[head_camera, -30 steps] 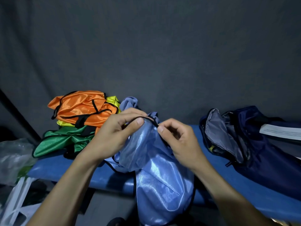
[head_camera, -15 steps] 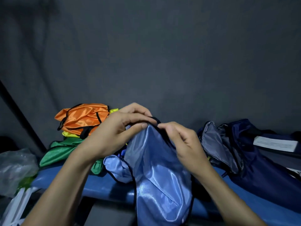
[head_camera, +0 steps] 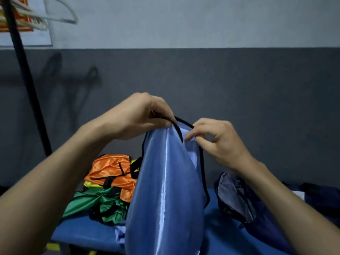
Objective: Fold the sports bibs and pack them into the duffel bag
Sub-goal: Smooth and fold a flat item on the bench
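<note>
1. Blue bib (head_camera: 165, 190) hangs lifted above the bench (head_camera: 88, 230), pinched at its black-trimmed top edge. The left hand (head_camera: 136, 116) grips that edge between thumb and fingers, and the right hand (head_camera: 219, 142) is closed on the same edge just beside it.
2. Step in hand, as I judge it: finding the bib's shoulders and straightening it out before the first fold (no fold shows in it so far). The next move calls for drawing the two hands apart along the trim so the cloth hangs flat, then laying it on the bench to halve it. The fabric looks slippery, so the pinches will need to stay firm.
3. Outward from the blue bib: to its left lies a loose pile, an orange bib (head_camera: 112, 172) on top, a sliver of yellow bib (head_camera: 92, 185) under it and green cloth (head_camera: 95, 203) lowest. To its right the navy duffel bag (head_camera: 244, 205) lies on the bench with its mouth open.
4. Count: two hands, one bag, one bib held, at least three colours unfolded in the pile; how many green pieces there are I cannot tell.
</note>
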`<move>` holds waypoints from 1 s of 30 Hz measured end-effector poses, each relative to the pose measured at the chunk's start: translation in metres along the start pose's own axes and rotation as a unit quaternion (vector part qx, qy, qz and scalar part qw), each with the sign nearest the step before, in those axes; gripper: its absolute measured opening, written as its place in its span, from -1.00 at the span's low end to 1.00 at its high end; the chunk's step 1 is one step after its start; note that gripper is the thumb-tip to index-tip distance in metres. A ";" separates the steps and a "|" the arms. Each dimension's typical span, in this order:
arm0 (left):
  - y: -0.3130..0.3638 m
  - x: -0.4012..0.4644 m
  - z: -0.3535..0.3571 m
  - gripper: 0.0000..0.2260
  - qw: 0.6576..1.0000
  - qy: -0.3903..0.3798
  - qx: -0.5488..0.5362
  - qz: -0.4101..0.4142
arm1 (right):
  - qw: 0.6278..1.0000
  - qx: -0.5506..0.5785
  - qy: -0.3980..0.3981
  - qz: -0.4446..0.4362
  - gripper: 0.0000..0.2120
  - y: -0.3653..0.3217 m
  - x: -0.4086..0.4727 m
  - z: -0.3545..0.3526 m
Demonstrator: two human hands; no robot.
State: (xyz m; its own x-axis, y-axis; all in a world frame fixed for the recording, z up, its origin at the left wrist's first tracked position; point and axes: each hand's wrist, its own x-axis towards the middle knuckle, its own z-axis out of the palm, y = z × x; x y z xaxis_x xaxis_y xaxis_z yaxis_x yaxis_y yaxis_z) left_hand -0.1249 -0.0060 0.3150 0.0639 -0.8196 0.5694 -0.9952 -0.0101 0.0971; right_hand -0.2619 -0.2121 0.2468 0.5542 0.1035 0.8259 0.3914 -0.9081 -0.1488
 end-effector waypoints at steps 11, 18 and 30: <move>0.071 -0.006 -0.068 -0.89 0.975 0.086 -0.191 -0.080 | 0.936 0.329 -0.010 0.122 -0.83 -0.082 0.023 -0.037; 0.075 -0.021 -0.084 -0.98 0.974 0.102 -0.171 -0.106 | 0.920 0.360 -0.048 0.145 -0.75 -0.114 0.020 -0.051; 0.028 -0.036 -0.081 -0.93 0.935 0.326 -0.028 -0.136 | 0.960 0.139 -0.174 0.170 -0.41 -0.099 -0.027 -0.067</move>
State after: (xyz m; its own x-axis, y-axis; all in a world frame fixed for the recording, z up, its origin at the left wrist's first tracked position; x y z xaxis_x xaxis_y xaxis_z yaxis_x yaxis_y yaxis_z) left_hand -0.1489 0.0703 0.3634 0.3637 -0.2677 0.8922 -0.9313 -0.1233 0.3427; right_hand -0.3649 -0.1519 0.2755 0.8778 -0.0072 0.4790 0.2976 -0.7755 -0.5569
